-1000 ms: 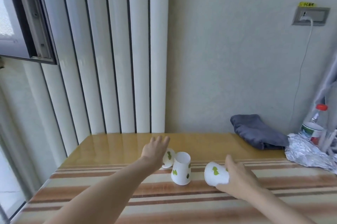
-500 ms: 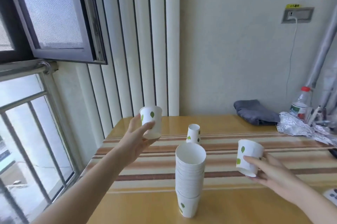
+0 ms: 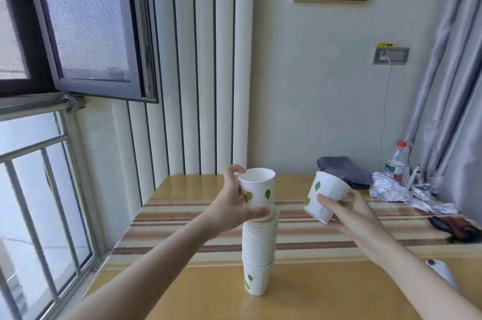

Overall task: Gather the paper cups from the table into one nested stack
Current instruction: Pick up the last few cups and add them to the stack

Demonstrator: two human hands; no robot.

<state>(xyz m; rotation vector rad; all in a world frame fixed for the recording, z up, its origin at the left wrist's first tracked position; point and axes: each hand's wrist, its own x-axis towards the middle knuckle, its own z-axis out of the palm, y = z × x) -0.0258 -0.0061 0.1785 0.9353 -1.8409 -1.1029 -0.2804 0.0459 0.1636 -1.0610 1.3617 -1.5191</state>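
our left hand gripped an upright cup atop the nested stack. our right hand clasped a tilted cup beside it.

No text can be read. A yellow sticker just above the wall socket carries dark marks too blurred to make out, and the bottle's label, below and right of that socket, is equally illegible.

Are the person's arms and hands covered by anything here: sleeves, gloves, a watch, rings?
Nothing shows. Both forearms are bare up to the frame edge, with no sleeve in view. The left hand and right hand wear no gloves, and no watch, ring or bracelet is visible on either.
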